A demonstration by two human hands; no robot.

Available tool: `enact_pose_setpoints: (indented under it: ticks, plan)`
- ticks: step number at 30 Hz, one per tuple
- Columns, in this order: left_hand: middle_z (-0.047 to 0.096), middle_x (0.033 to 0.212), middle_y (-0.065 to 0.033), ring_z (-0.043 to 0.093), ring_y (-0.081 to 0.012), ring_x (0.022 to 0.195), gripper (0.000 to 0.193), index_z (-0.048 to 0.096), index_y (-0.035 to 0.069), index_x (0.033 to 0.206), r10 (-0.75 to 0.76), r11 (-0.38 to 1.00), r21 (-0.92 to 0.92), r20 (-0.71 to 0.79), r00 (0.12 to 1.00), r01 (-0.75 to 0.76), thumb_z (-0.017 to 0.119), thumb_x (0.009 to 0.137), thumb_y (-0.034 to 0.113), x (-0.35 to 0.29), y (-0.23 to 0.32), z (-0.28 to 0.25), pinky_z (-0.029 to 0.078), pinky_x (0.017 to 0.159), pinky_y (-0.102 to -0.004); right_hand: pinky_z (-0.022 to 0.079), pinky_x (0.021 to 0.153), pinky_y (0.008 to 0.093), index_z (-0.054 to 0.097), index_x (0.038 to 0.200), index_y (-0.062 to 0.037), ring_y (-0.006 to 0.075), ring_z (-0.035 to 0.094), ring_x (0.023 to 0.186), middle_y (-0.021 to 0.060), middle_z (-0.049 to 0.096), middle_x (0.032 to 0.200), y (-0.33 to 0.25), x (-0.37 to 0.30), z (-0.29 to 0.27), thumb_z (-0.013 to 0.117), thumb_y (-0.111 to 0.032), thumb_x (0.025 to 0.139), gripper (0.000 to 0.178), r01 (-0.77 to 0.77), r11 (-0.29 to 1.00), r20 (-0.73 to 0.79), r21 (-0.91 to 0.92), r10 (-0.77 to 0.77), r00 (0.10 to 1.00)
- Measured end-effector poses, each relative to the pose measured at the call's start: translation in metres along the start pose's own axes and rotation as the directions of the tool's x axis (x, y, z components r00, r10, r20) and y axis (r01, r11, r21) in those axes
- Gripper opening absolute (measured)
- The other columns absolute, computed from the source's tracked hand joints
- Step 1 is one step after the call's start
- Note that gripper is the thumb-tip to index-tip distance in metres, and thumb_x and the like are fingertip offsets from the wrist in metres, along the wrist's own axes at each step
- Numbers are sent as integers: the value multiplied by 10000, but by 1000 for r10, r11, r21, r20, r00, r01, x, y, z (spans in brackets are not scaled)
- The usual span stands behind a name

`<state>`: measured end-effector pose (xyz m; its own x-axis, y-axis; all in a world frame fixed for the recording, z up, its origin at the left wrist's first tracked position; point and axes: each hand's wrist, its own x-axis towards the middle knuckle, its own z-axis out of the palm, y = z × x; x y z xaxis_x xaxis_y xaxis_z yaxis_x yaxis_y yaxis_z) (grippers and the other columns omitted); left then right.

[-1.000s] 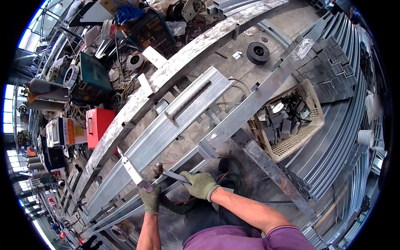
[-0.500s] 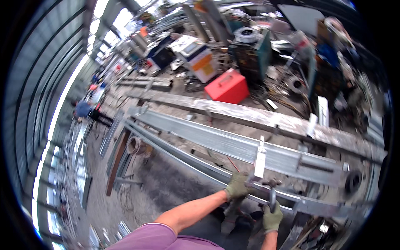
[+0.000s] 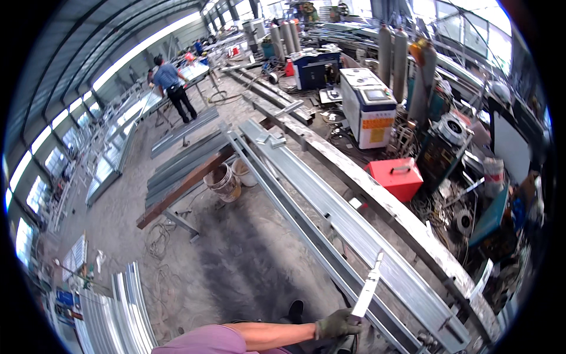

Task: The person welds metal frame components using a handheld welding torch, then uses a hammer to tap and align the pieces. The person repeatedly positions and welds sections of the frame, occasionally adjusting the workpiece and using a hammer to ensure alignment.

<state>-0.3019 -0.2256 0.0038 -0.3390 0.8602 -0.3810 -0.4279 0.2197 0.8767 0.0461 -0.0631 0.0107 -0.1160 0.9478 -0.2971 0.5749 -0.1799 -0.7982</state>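
Note:
My left hand (image 3: 335, 325), in a dark green work glove, is closed at the lower end of a flat, pale metal bracket (image 3: 367, 291). The bracket slants up across a long galvanized steel channel (image 3: 306, 239), and its upper end overlaps a wider galvanized profile (image 3: 345, 221) alongside. The glove partly hides where the fingers meet the metal. My right hand is outside the picture, and no hammer shows.
A long worn beam (image 3: 359, 186) runs right of the profiles. Beyond it stand a red box (image 3: 396, 178), a white machine (image 3: 368, 106) and gas cylinders (image 3: 399, 62). Buckets (image 3: 224, 182) sit by a brown beam (image 3: 183, 187). Another person (image 3: 171, 82) stands far left.
The view has swung toward the far end of the hall. My right hand, holding a hammer before, has left the picture. My left hand and the bracket now appear lower.

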Motion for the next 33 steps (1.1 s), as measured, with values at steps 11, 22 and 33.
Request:
enact_pose_setpoints:
  ticks: [11, 22, 33]
  plan:
    - [754, 780, -21, 684, -97, 686, 176, 802, 54, 933, -40, 896, -372, -610, 792, -241, 839, 980, 219, -81, 135, -251, 539, 644, -279, 521, 617, 345, 687, 1367, -34, 186, 630, 681, 71, 711, 862, -186, -32, 231, 753, -363, 1015, 486, -221, 973, 361, 72, 181, 915]
    - [746, 945, -49, 735, -152, 850, 146, 748, 16, 1059, 86, 905, -192, -791, 606, -379, 826, 976, 109, -57, 218, -421, 600, 794, -303, 593, 813, 377, 672, 1286, 81, 200, 702, 868, 86, 744, 977, -383, 3, 464, 673, -67, 954, 363, 291, 946, 467, 140, -323, 823]
    - [737, 956, -14, 711, -131, 865, 209, 733, 34, 1132, -114, 883, -387, -727, 677, -267, 838, 956, 74, -33, 264, -533, 586, 801, -285, 583, 919, 521, 778, 1244, -184, 383, 735, 1065, 162, 750, 1138, -516, 45, 796, 729, -268, 918, 340, 778, 457, 683, -432, -398, 613]
